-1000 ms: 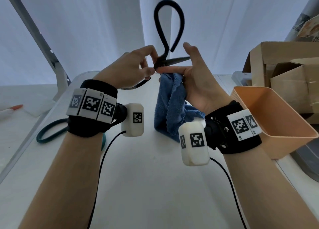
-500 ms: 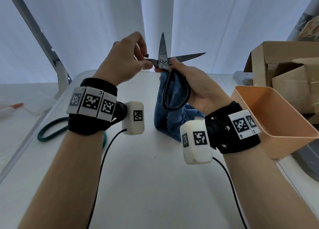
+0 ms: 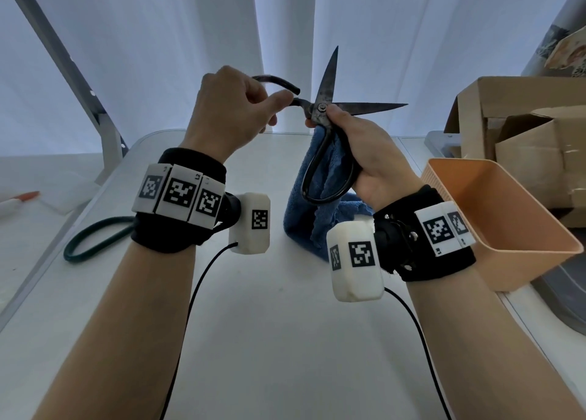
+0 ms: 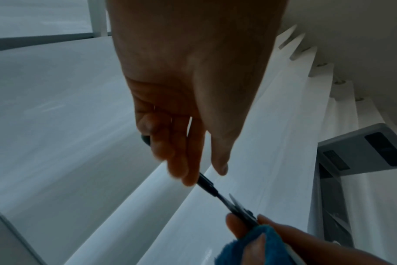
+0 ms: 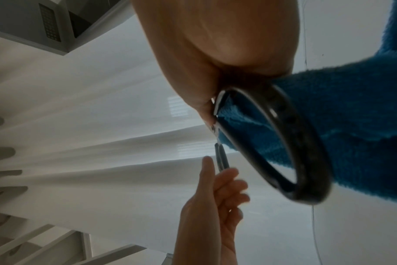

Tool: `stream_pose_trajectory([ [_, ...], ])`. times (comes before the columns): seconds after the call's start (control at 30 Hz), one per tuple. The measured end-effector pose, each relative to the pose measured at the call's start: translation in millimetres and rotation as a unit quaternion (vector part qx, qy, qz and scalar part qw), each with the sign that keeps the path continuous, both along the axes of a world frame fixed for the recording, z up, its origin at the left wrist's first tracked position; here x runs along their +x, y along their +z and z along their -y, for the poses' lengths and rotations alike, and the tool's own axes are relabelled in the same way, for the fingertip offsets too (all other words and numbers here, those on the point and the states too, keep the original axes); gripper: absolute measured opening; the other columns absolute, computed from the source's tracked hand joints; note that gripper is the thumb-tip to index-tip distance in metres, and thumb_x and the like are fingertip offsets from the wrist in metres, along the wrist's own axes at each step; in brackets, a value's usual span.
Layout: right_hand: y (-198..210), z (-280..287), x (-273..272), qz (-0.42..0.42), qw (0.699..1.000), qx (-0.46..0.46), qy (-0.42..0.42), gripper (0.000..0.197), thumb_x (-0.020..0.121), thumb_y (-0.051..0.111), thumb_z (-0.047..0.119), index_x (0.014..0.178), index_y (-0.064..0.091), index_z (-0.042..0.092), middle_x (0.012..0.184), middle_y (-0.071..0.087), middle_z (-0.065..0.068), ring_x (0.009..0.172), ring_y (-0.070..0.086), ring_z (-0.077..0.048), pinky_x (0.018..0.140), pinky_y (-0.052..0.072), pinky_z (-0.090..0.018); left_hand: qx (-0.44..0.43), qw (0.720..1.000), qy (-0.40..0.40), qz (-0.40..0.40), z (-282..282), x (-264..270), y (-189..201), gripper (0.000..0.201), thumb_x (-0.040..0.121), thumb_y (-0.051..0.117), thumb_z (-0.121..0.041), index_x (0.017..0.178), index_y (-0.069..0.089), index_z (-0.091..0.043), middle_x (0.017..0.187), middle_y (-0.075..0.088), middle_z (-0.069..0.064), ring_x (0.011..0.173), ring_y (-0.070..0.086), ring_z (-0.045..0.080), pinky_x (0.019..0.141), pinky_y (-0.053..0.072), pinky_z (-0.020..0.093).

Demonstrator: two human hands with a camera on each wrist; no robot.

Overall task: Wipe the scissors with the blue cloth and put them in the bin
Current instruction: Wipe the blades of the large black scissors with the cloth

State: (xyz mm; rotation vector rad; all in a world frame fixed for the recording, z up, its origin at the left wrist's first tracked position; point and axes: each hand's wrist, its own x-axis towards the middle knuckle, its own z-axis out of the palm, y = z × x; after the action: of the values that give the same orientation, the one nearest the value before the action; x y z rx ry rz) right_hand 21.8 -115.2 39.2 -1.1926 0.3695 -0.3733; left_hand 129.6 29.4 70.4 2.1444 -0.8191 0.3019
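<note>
Black scissors (image 3: 320, 112) are held up above the table with their blades spread, one pointing up and one to the right. My left hand (image 3: 272, 109) grips the upper handle loop at the left. My right hand (image 3: 320, 123) pinches the scissors at the pivot, with the blue cloth (image 3: 304, 216) bunched under its fingers and hanging down to the table. The other handle loop (image 5: 283, 143) hangs in front of the cloth (image 5: 351, 107). In the left wrist view my fingers (image 4: 188, 172) close on the handle bar (image 4: 206, 184). The orange bin (image 3: 494, 216) stands at the right.
A dark green loop (image 3: 95, 239) lies on the table (image 3: 285, 340) at the left, partly behind my left wrist. Cardboard boxes (image 3: 523, 134) stand behind the bin. An orange-tipped pen (image 3: 22, 197) lies far left. Black cables run from both wrist cameras toward me.
The scissors were turned over: one handle loop stood upward a second ago, and it hangs down now with the blades up. My left hand has shifted out along the upper handle.
</note>
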Motion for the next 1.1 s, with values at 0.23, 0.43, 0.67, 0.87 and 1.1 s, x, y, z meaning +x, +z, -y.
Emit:
stream_pose_trajectory([
  [0.23,-1,-6,3,0.035,0.999,-0.016,0.015,0.029,0.103,0.052,0.025,0.109,0.070,0.003,0.086,0.073,-0.002,0.076,0.069,-0.010,0.071,0.056,-0.023,-0.002,0.982,-0.089,-0.168,1,-2,1,0.040,0.087,0.067,-0.054,0.102,0.077,-0.018,0.090,0.077,-0.005,0.080,0.072,0.006,0.073,0.057,0.021],
  [0.43,2,-11,2,0.052,0.996,-0.059,0.047,0.027,0.104,0.049,0.025,0.113,0.070,0.009,0.088,0.072,0.004,0.071,0.065,-0.001,0.065,0.051,-0.017,-0.129,0.946,-0.146,-0.260,4,-5,1,0.029,0.088,0.073,-0.035,0.108,0.076,-0.014,0.098,0.075,-0.001,0.081,0.062,0.005,0.079,0.050,0.022],
  [0.67,5,-12,2,0.065,0.992,-0.064,0.086,0.023,0.101,0.050,0.015,0.111,0.067,0.004,0.101,0.069,-0.009,0.088,0.063,-0.016,0.080,0.050,-0.028,-0.230,0.905,-0.178,-0.311,12,-11,0,0.029,0.093,0.067,-0.014,0.116,0.066,0.004,0.100,0.070,0.007,0.084,0.065,0.011,0.076,0.054,0.022],
  [0.87,1,-4,4,0.038,0.999,-0.028,0.026,0.020,0.093,0.053,-0.001,0.111,0.061,0.004,0.086,0.066,-0.005,0.072,0.058,-0.014,0.074,0.049,-0.029,-0.261,0.904,-0.163,-0.297,11,-11,4,0.004,0.098,0.058,-0.007,0.099,0.061,-0.005,0.085,0.067,0.004,0.074,0.065,0.013,0.076,0.056,0.027],
  [1.1,-6,16,2,0.035,0.994,0.053,-0.090,0.022,0.093,0.053,-0.003,0.113,0.063,0.000,0.088,0.068,-0.010,0.073,0.066,-0.018,0.065,0.054,-0.027,-0.233,0.921,-0.123,-0.286,-5,0,13,0.014,0.099,0.057,-0.012,0.112,0.063,-0.013,0.080,0.071,-0.007,0.076,0.067,0.007,0.070,0.052,0.024],
])
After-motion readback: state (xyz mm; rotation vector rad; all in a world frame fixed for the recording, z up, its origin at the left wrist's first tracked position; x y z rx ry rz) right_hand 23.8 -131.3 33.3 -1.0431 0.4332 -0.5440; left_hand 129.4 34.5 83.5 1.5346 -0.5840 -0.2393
